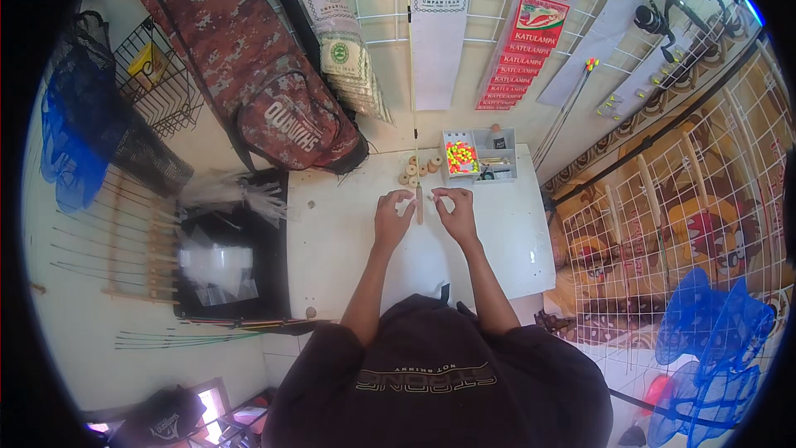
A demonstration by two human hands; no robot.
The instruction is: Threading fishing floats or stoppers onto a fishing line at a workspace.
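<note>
Left hand and right hand curling above white table.
Fingertips nearly pinching; whether holding anything, cannot tell. Wooden-handled rod is running between them, far to near.

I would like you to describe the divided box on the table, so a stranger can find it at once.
Start at the white table in the middle. At its far side, just beyond the person's right hand, sits a pale divided box. Unlike the tan round pieces to its left, it has compartments, one full of bright yellow and pink-red bits.
</note>
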